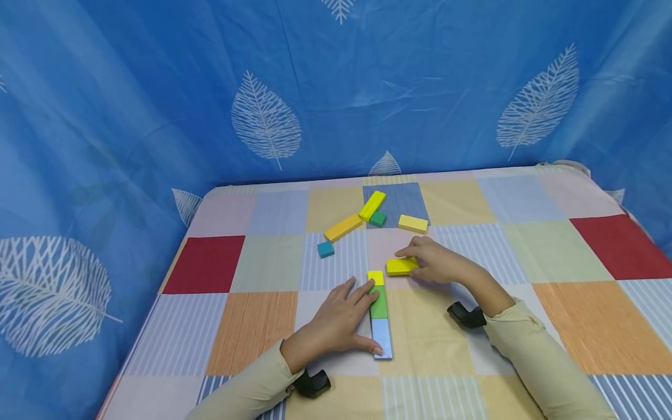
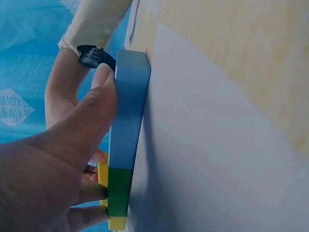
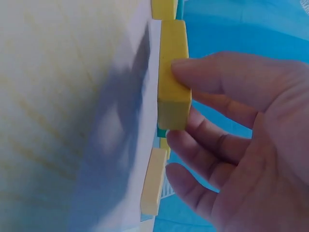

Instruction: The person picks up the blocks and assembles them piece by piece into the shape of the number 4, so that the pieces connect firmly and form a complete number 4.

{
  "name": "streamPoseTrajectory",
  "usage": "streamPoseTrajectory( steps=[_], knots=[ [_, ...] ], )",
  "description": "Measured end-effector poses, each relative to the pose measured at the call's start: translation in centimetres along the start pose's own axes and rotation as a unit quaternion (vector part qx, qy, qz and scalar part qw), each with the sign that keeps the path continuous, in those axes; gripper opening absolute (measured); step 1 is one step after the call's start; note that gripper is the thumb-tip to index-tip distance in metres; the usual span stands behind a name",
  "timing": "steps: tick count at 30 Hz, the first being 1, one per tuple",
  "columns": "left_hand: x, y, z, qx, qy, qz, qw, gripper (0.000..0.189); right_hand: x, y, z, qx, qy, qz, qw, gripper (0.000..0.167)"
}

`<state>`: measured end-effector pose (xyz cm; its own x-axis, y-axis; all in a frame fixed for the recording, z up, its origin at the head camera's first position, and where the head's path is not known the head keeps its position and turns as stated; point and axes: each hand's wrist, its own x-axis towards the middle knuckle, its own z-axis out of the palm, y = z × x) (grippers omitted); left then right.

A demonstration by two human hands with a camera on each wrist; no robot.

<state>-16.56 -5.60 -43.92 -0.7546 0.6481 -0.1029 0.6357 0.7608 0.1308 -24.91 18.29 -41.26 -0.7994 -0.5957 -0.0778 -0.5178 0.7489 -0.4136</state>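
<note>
A row of blocks lies end to end on the cloth: a light blue block nearest, a green block in the middle, a small yellow block at the far end. My left hand rests along the row's left side, thumb on the light blue block and straight, spread fingertips at the green and yellow ones. To the right of the row's far end, my right hand pinches a yellow block between thumb and fingers. In the right wrist view the thumb presses this yellow block's broad side.
Beyond the hands lie a teal block, an orange block, another yellow block, a dark green block and a pale yellow block. A patchwork cloth covers the table. A blue curtain hangs behind it.
</note>
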Motion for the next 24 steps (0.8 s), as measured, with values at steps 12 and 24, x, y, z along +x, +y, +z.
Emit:
streamPoseTrajectory(
  steps=[12, 24],
  knots=[
    [0.04, 0.07, -0.35, -0.005, -0.009, -0.008, 0.9999, 0.098, -0.34, -0.41, -0.29, 0.009, -0.022, -0.021, 0.9995, 0.032],
    [0.00, 0.01, -0.20, -0.007, 0.000, 0.001, 1.0000, 0.098, -0.01, -0.76, 0.33, 0.017, -0.040, -0.020, 0.9988, 0.029]
  ],
)
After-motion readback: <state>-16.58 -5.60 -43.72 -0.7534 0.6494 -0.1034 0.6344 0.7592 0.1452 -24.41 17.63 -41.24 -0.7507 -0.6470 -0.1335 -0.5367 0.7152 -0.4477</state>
